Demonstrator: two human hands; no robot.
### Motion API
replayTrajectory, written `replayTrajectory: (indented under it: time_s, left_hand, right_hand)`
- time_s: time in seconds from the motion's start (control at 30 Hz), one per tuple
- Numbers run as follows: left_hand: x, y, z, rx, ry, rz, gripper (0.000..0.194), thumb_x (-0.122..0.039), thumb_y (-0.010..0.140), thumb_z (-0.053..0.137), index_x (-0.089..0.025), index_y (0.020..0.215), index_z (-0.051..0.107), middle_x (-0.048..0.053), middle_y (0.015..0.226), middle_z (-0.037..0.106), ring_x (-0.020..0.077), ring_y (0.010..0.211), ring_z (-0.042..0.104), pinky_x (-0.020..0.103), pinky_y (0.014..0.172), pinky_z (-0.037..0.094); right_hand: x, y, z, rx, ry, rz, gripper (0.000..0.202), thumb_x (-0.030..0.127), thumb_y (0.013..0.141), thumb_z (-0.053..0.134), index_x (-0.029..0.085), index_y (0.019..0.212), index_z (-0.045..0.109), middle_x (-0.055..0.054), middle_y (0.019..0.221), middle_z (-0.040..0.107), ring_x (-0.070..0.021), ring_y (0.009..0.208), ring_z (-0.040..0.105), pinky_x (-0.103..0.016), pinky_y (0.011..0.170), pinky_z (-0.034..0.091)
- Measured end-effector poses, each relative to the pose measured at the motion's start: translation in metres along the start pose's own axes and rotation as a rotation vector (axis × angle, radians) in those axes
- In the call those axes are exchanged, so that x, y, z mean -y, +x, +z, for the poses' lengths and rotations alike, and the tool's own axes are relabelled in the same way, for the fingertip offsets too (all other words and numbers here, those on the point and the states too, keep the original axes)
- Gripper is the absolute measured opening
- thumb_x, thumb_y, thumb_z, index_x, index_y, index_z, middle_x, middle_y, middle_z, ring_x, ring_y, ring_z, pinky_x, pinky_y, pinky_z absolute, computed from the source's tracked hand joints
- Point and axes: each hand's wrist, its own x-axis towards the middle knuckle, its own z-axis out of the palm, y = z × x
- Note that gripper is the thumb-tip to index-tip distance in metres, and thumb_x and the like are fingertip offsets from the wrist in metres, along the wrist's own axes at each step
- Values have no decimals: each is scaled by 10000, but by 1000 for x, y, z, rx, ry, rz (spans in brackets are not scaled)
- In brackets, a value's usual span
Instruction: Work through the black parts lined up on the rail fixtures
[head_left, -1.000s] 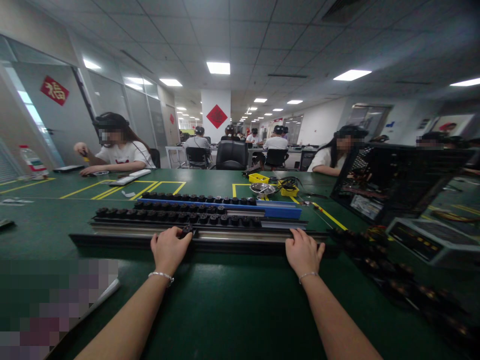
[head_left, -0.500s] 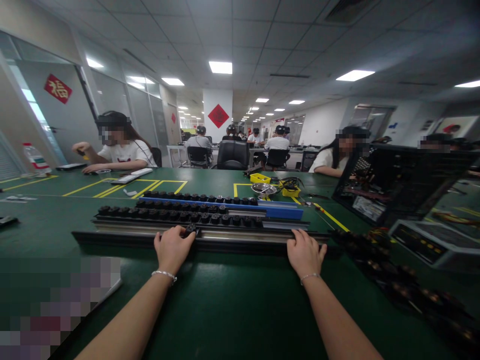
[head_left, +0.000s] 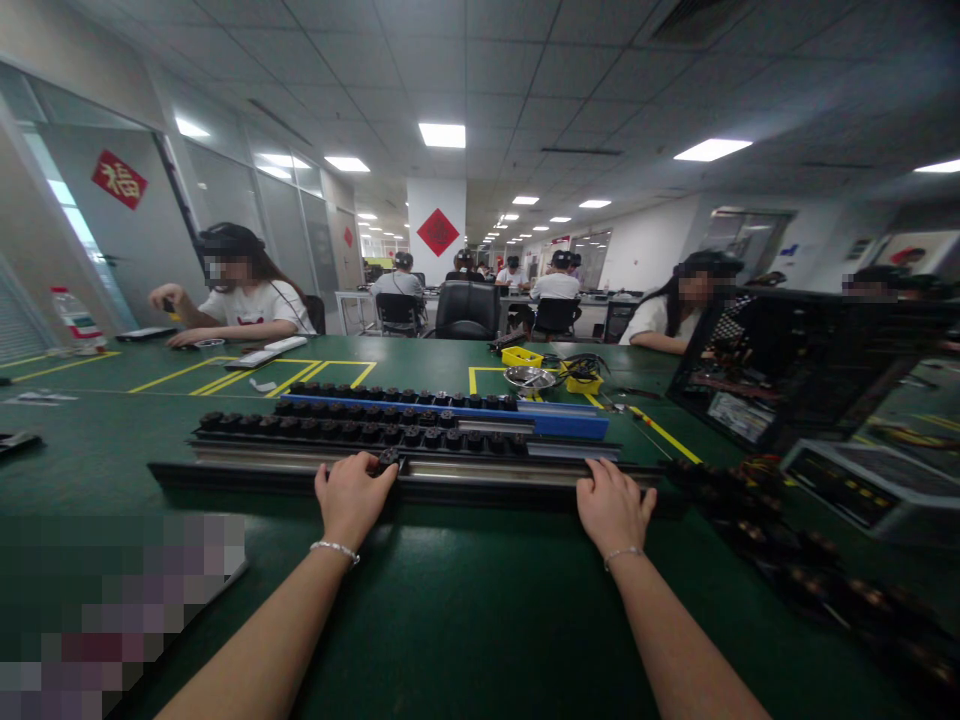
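A long dark metal rail with a shiny channel lies crosswise in front of me on the green table. My left hand is closed around a small black round-topped part seated on this rail left of its right half, thumb against its near side. Near the rail's right end, my right hand grips the rail, its fingers reaching over the top; their tips are partly hidden. Just behind stand more rails lined with similar black parts, one of them on a blue rail.
To the right stand an open computer case, a grey power-supply-like box and a dark heap of parts. A metal bowl and yellow trays sit beyond the rails. Co-workers sit across the table.
My left hand and the black part have shifted slightly to the right along the rail. My right hand stays nearly in place at the rail's end.
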Motion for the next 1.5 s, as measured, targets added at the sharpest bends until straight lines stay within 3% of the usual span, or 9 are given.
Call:
replayTrajectory:
  time_s: [1.5]
  left_hand:
    - [-3, -3, 0, 27, -37, 20, 293, -498, 745, 515, -226, 789, 611, 48, 924, 688, 244, 967, 573, 525, 1047, 164]
  right_hand:
    - [0, 1, -2, 46, -14, 1, 497, 277, 842, 269, 256, 1278, 507, -29, 1362, 451, -245, 1228, 378, -561, 1074, 99]
